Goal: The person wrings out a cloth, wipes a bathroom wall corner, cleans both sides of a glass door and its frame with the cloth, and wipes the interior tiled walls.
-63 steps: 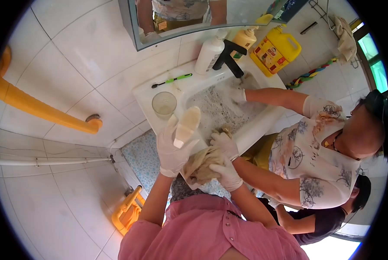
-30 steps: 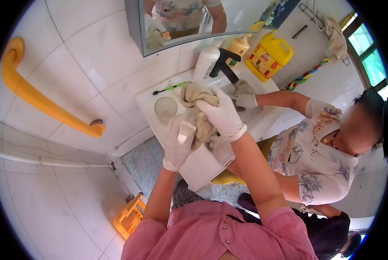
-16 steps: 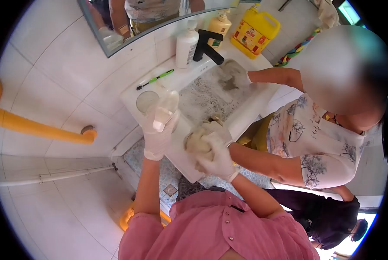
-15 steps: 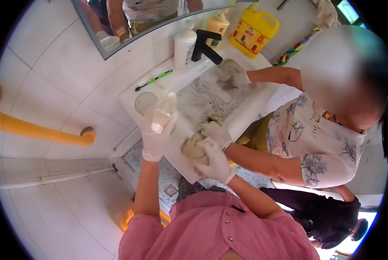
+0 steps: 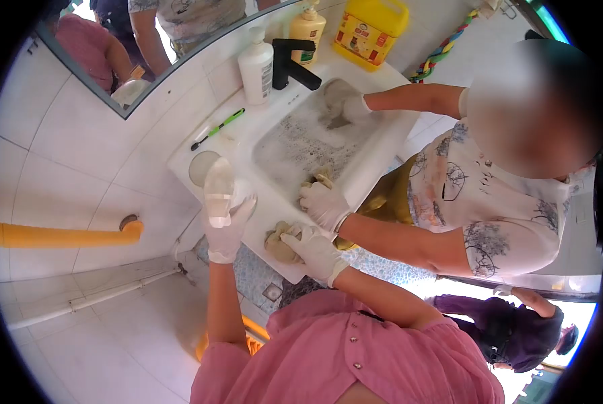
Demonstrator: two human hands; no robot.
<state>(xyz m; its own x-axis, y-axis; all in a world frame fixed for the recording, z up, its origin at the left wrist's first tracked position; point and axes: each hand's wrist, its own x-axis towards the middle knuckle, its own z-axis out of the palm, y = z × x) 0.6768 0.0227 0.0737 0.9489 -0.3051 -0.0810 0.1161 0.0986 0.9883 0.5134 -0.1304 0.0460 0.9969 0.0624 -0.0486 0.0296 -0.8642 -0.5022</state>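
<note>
My left hand, in a white glove, is raised beside the sink's left end. It grips a whitish, partly see-through oblong thing that points away from me; its kind is unclear. On the sink's near corner, my gloved right hand is closed on a bunched grey-beige cloth. The white sink holds sudsy grey water. Close to my right hand, a co-worker's gloved hand rests at the basin's near edge on a darker wet piece. Their other hand is in the suds at a grey cloth.
Behind the basin stand a black faucet, a white bottle, a cream pump bottle and a yellow jug. A green toothbrush lies on the rim by a round pale disc. A yellow grab bar is on the left wall.
My view has shifted, so the sink appears further left. The oblong thing in my left hand has turned more upright. My right hand still holds the cloth, now a little nearer me.
</note>
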